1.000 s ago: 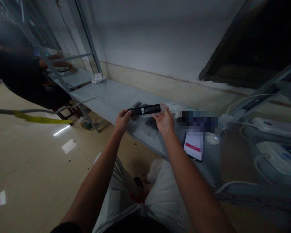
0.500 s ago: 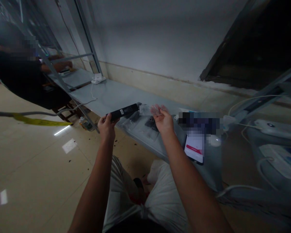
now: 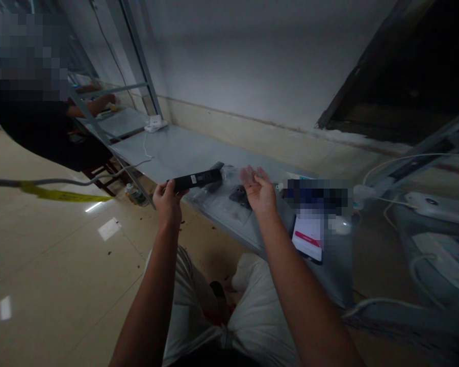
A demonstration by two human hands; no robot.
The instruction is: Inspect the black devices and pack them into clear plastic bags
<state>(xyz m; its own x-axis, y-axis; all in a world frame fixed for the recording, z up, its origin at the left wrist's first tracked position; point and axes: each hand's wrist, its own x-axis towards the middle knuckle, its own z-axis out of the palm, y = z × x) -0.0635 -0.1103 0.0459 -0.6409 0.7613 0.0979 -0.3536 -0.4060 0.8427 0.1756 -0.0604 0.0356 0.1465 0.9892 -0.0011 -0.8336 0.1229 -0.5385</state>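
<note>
My left hand [image 3: 167,200] grips one end of a long black bar-shaped device [image 3: 197,179] with a small white label, holding it level above the front edge of the grey bench [image 3: 176,150]. My right hand [image 3: 258,189] hovers palm up a little to the right, fingers spread and empty. Below and between the hands lie a small dark part [image 3: 238,194] and a clear plastic bag [image 3: 229,175] on the bench.
A white and red card or phone [image 3: 308,237] lies right of my right hand. White cables and grey machines [image 3: 436,209] fill the right. A white power strip [image 3: 155,123] sits far back. Another person [image 3: 42,127] works at the left bench end.
The right hand has let go of the black device and then of the clear bag, and now stands open. The left hand carried the device leftward and holds it alone.
</note>
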